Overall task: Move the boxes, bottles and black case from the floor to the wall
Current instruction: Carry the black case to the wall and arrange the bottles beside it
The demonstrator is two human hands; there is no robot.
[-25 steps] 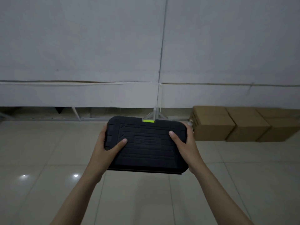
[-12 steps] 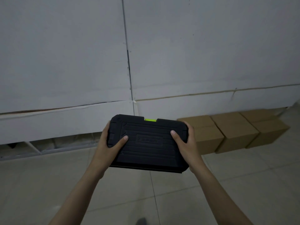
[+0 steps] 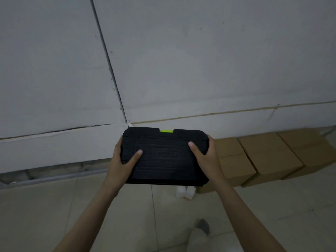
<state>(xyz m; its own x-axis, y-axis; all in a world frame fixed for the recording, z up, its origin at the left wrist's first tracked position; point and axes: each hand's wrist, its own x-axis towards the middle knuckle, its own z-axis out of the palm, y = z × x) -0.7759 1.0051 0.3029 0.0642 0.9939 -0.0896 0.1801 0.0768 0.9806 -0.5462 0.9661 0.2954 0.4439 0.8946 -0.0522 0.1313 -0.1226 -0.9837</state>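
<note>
Black case (image 3: 164, 155) held level above floor (image 3: 45, 215), near wall (image 3: 200, 60); left hand (image 3: 121, 160) and right hand (image 3: 206, 157) gripping opposite ends. Cardboard boxes (image 3: 269, 153) and white bottles (image 3: 185, 192) lined along wall.

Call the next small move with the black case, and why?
Probably lower the black case to the floor by the wall, left of the white bottles. Both the left hand and right hand hold it in the air, the cardboard boxes already line the wall, and bare floor shows to the left.
</note>
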